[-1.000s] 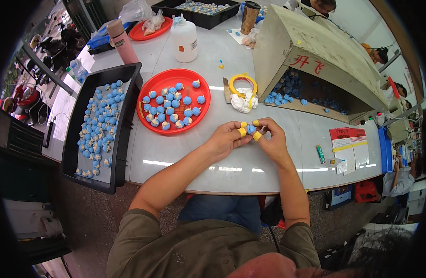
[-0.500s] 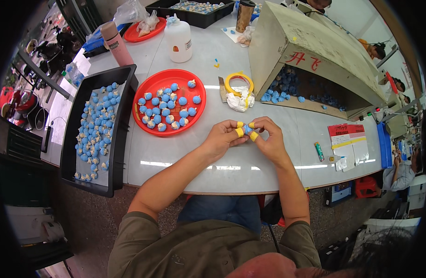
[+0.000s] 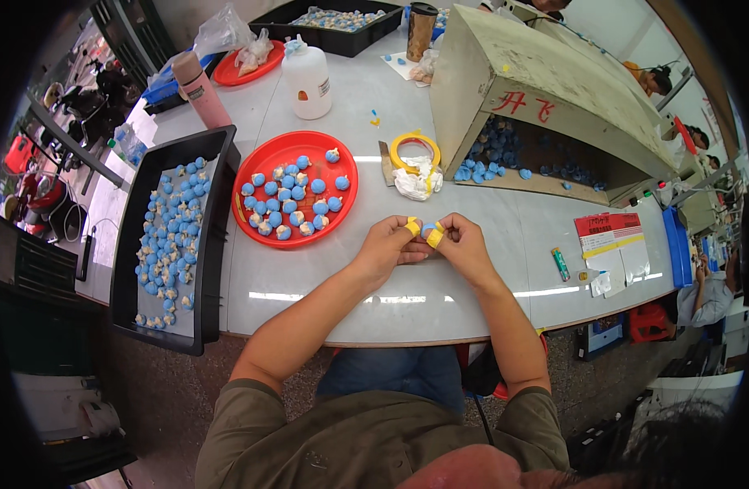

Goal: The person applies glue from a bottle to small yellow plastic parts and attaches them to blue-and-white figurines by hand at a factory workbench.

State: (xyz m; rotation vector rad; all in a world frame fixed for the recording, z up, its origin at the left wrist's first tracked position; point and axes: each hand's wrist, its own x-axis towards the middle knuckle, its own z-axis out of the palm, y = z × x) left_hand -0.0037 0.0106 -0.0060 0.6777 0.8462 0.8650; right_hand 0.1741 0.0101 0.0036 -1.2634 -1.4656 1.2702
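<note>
Both my hands meet above the table's near side, pinching one small blue rounded piece (image 3: pixel 427 230) between them. My left hand (image 3: pixel 388 244) grips it from the left, and my right hand (image 3: pixel 464 244) from the right with thumb and finger. Yellow tape wraps several of my fingertips. Much of the piece is covered by the fingers. To the left, a red round plate (image 3: pixel 252 226) carries many blue balls with cream-coloured tufts. Beyond my hands lie a yellow tape roll (image 3: pixel 400 144) and a crumpled white tissue (image 3: pixel 413 186).
A black tray (image 3: pixel 209 314) of similar balls stands far left. Behind are a white bottle (image 3: pixel 307 85) and pink flask (image 3: pixel 202 98). At the right, an open-fronted box (image 3: pixel 464 98) holds blue pieces; a green battery-like tube (image 3: pixel 561 265) and red-white papers (image 3: pixel 609 236) lie nearer.
My fingers have shifted around the blue piece, and the fingertips have closed in on it. The whole view has tilted slightly; the other things on the table lie as before.
</note>
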